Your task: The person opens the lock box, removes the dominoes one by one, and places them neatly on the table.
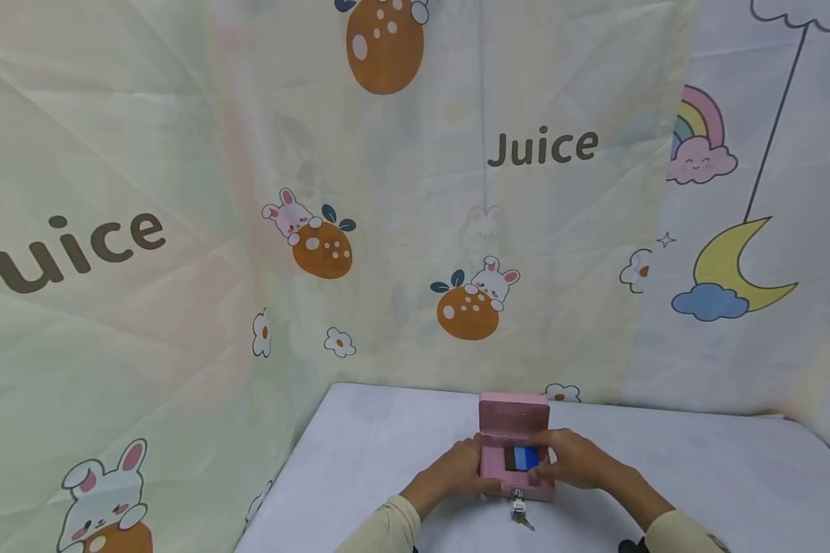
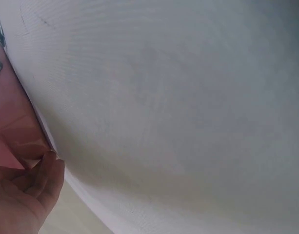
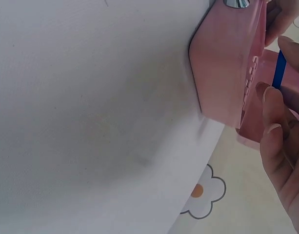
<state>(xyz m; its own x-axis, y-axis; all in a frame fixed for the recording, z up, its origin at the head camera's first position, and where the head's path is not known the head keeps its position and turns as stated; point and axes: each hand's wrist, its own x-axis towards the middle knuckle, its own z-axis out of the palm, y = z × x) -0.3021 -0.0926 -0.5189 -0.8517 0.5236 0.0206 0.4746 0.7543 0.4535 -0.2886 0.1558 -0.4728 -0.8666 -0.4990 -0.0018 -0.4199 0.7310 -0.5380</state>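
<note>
A pink lockbox [image 1: 494, 476] stands on the table with its lid [image 1: 514, 418] raised at the back. My left hand [image 1: 456, 468] grips the box's left side, thumb toward the front; in the left wrist view the fingertips [image 2: 52, 165] curl at its edge. Over the box's interior, my right hand [image 1: 576, 458] pinches a flat card-like piece striped dark, light blue and blue [image 1: 521, 458]. Its thin blue edge [image 3: 279, 70] shows between thumb and fingers in the right wrist view. Keys [image 1: 522, 518] hang from the lock at the box's front.
The white table [image 1: 380, 438] extends to both sides of the box. Behind it hangs a printed curtain [image 1: 401, 230] with rabbits, fruit and flowers. A small black object [image 1: 632, 545] shows by the right sleeve at the bottom edge.
</note>
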